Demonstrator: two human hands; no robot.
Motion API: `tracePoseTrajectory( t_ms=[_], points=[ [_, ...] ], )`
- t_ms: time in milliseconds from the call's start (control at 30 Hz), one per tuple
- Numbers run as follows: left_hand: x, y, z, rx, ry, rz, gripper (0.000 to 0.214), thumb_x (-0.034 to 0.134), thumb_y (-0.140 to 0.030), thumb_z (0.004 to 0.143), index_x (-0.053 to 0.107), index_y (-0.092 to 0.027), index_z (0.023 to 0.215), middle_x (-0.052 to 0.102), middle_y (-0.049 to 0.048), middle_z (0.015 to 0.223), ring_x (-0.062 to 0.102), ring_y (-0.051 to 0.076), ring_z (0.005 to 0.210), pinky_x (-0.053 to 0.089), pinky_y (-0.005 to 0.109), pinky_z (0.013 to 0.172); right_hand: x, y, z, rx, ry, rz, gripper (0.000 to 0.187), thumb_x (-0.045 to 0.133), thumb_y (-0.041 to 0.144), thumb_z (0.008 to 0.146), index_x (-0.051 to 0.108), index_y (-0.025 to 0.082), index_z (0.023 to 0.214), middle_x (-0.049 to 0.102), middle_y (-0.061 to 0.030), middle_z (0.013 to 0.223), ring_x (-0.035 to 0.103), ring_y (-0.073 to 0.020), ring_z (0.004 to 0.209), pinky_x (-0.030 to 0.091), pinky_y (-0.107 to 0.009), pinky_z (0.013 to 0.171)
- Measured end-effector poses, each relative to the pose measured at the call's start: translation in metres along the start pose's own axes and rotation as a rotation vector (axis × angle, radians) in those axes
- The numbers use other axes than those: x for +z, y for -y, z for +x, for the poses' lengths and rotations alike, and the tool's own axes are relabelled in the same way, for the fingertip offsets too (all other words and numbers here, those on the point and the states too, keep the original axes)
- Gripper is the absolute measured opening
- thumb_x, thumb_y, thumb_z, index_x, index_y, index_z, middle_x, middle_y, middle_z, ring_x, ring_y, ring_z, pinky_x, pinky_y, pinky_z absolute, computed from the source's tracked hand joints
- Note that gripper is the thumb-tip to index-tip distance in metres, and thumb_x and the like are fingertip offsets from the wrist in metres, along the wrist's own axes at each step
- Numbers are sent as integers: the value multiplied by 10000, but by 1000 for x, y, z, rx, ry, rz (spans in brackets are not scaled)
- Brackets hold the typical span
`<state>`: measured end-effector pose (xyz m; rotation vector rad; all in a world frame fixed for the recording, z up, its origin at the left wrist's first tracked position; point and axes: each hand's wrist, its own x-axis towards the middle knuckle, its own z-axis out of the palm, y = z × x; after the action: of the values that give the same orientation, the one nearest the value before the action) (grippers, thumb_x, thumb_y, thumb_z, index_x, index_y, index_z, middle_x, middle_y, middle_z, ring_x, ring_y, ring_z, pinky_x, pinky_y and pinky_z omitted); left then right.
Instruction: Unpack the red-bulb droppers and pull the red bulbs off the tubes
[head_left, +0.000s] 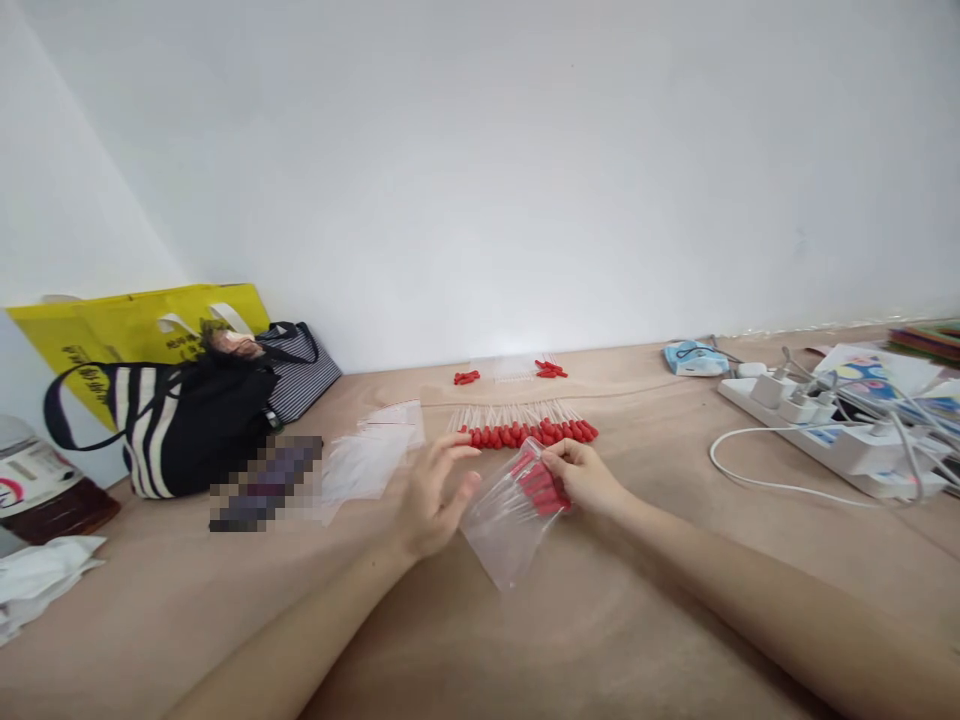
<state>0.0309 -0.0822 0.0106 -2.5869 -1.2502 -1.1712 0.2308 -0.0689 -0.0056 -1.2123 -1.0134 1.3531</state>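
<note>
My right hand (586, 476) pinches the upper right of a clear plastic bag (504, 535) between thumb and fingers. Inside the bag lie several thin clear sticks with red ends (541, 484), the red toward my right hand. Close by the bag's left edge, my left hand (433, 497) is open, thumb and fingers apart, with nothing in it. Just beyond both hands, a row of similar red-ended sticks (517, 432) lies on the wooden table, red ends toward me. A stack of clear plastic bags (371, 455) rests left of my left hand.
Two small red-ended bundles (466, 378) (551, 369) lie near the wall. At left are a black bag (199, 425), a yellow bag (161, 325), a bottle (45, 490) and a blurred dark object (266, 485). A corded power strip (817, 430) and blue mask (696, 358) sit right.
</note>
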Motion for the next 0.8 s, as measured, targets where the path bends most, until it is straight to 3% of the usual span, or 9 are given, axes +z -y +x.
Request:
tracePoseTrajectory(
  t_ms=[100, 200, 333, 500, 633, 800],
  points=[
    [8, -15, -8, -16, 226, -46, 454, 509, -331, 771, 392, -209, 1193, 305, 111, 1309, 341, 258, 1189, 341, 417, 955, 5, -6, 4, 163, 90, 104, 83, 459, 97, 720, 497, 150, 668, 542, 21, 479, 503, -88, 392, 414, -211, 413],
    [11, -12, -12, -30, 396, -94, 599, 530, -326, 753, 274, -211, 1283, 145, 120, 1392, 255, 276, 1247, 322, 429, 976, -5, -2, 5, 269, 298, 87, 131, 461, 30, 684, 555, 109, 728, 604, -28, 551, 580, -108, 490, 479, -244, 537],
    [8, 1, -8, -8, 531, -183, 615, 547, -335, 747, 275, -212, 1283, 228, 116, 1366, 290, 248, 1233, 304, 413, 993, -22, 0, 5, 271, 494, 40, 202, 559, 41, 640, 584, 93, 833, 644, -46, 655, 617, -114, 597, 498, -255, 638],
    [12, 1, 10, 51, 503, -304, 421, 515, -304, 784, 419, -192, 1178, 446, 99, 1197, 421, 199, 1117, 355, 379, 951, -25, -8, 4, 175, 483, 30, 310, 670, 127, 582, 537, 124, 861, 619, 22, 597, 607, -98, 558, 505, -255, 633],
    [25, -6, 23, 79, 496, -320, 296, 461, -215, 816, 496, -206, 1109, 472, 83, 1166, 455, 174, 1070, 390, 356, 908, -21, -12, 2, 112, 424, -25, 417, 682, 165, 559, 455, 152, 908, 594, 61, 551, 597, -100, 530, 499, -253, 593],
    [39, -8, 30, 229, 451, -244, 175, 428, -170, 827, 603, -167, 824, 544, 66, 962, 511, 146, 908, 425, 290, 816, -18, -15, -2, 21, 371, -44, 450, 660, 182, 552, 376, 186, 901, 578, 89, 539, 568, -90, 489, 478, -238, 531]
  ],
)
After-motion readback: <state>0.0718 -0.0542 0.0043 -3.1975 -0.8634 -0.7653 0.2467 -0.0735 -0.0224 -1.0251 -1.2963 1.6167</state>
